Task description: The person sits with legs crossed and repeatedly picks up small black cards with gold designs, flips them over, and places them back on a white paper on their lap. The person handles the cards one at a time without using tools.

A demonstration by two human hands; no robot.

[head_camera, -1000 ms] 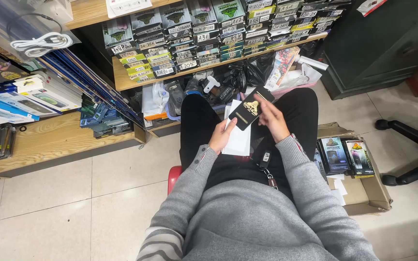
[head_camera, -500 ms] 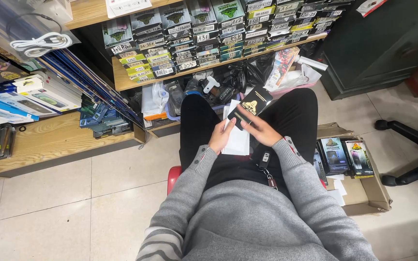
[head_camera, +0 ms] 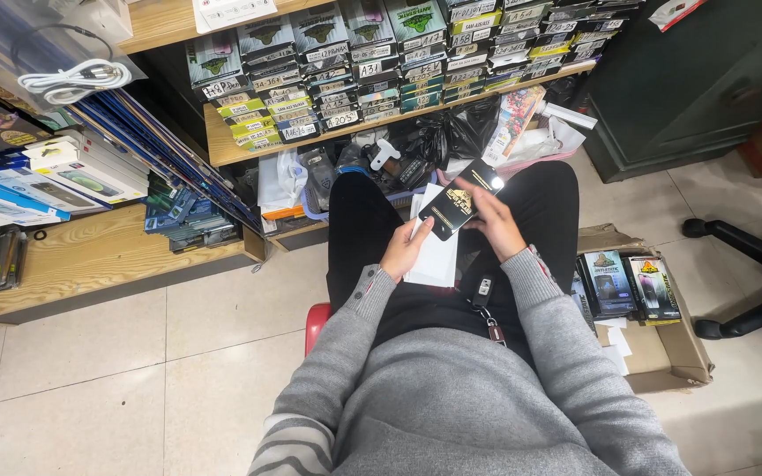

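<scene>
Head view: two hands, left hand [head_camera: 406, 251], right hand [head_camera: 493, 222], hold one black package [head_camera: 457, 203].

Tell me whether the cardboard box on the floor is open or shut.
Open. The cardboard box, on the floor beside the seated person, has its flaps spread, and flat printed packets stand uncovered inside it.
</scene>
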